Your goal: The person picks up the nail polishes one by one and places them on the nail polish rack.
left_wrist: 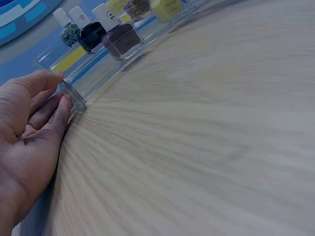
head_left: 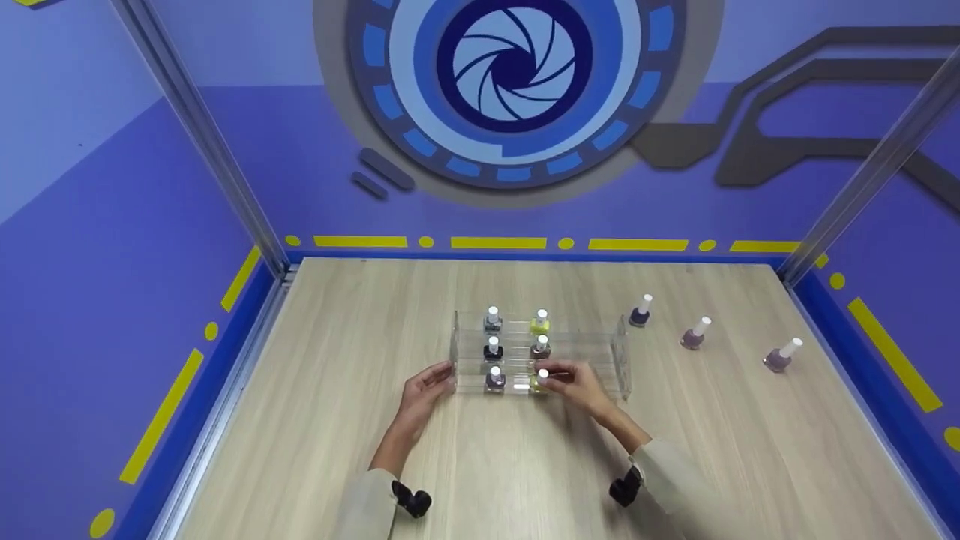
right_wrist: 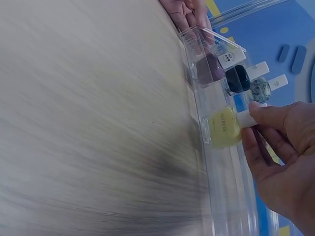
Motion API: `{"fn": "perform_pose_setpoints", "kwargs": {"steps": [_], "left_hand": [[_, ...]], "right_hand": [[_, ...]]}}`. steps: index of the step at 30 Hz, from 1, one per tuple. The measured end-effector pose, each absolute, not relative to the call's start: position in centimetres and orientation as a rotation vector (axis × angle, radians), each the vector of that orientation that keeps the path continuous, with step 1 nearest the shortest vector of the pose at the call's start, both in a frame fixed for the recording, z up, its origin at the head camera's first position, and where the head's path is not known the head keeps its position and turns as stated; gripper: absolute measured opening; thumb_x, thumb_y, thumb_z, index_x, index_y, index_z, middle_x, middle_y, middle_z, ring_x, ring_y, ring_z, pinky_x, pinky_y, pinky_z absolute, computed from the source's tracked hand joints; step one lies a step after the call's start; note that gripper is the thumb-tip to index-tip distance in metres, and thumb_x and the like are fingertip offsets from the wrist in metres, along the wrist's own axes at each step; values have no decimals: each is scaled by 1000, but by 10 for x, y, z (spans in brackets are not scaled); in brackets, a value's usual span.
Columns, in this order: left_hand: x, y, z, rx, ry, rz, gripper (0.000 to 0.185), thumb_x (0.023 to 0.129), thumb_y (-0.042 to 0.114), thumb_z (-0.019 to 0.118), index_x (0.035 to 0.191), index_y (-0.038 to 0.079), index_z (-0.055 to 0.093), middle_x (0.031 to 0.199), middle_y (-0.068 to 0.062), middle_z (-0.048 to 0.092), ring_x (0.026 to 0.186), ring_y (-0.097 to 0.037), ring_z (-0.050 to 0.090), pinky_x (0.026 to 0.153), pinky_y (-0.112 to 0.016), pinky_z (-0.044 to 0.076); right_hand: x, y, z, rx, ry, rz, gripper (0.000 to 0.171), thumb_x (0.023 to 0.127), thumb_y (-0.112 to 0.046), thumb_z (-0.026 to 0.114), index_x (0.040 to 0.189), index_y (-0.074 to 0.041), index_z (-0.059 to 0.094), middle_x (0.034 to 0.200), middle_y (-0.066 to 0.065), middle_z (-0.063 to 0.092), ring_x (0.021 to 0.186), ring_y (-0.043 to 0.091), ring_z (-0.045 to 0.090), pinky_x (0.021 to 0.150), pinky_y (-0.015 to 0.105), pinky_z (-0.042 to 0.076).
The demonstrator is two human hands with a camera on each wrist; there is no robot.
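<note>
Right hand (head_left: 574,382) pinching, between thumb and fingers, the white cylindrical cap (right_wrist: 247,118) of a squat yellow glass nail-polish bottle (right_wrist: 224,129). The bottle sits at the front tier of a clear acrylic three-tier rack (head_left: 623,352), directly below the grasping fingertips and well apart from the left hand (head_left: 426,390). The latter grasps no bottle: its fingers, loosely extended, touch the rack's left end wall. The rack stands between the left and right edges of the pale wood-grain desk (head_left: 337,315), short of the far edge.

Beside the held bottle, the left column shows, front to back, a mauve bottle (head_left: 495,381), a blackish bottle (head_left: 493,350) and a speckled grey bottle (head_left: 493,325); behind it stand a brownish bottle (head_left: 540,349) and a second yellow bottle (head_left: 540,326).

Views compared: only the head view takes in the dark purple bottle (head_left: 640,316) and two dusky mauve bottles (head_left: 692,340) (head_left: 778,360), spaced along the desk toward its far right corner. The right wrist view discloses lettering on the held bottle's face; the left wrist view, the left palm.
</note>
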State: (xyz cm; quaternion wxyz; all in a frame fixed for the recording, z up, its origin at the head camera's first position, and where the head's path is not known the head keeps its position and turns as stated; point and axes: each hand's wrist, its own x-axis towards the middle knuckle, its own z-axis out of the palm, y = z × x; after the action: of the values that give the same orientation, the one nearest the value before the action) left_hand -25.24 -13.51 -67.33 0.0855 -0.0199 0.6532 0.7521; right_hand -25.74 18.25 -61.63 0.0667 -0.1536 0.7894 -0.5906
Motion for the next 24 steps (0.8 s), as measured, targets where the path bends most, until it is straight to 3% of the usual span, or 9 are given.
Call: {"fn": "perform_pose_setpoints", "kwargs": {"steps": [12, 19, 24], "left_hand": [[-254, -136, -674, -30, 1930, 2275, 48, 99, 9, 66, 143, -6, 53, 150, -26, 52, 136, -27, 55, 101, -20, 54], [-255, -134, -677, -39, 1938, 2252, 49, 99, 11, 65, 144, -6, 52, 151, -25, 51, 140, -30, 53, 103, -20, 53], [-253, -135, -676, -38, 1934, 2257, 50, 99, 11, 65, 144, -6, 51, 152, -26, 50, 140, -29, 52, 105, -22, 52]], "right_hand": [[-257, 184, -615, -451, 2377, -1765, 33, 91, 2, 70, 122, 11, 67, 121, 33, 68, 105, 32, 73, 85, 15, 56], [-252, 200, -602, -452, 2391, -1802, 29, 92, 1, 69, 119, 12, 68, 120, 32, 69, 111, 44, 68, 90, 15, 55], [-247, 229, -592, -322, 2499, -1781, 28, 94, -3, 68, 120, 9, 68, 117, 25, 72, 104, 24, 71, 87, 16, 56]]}}
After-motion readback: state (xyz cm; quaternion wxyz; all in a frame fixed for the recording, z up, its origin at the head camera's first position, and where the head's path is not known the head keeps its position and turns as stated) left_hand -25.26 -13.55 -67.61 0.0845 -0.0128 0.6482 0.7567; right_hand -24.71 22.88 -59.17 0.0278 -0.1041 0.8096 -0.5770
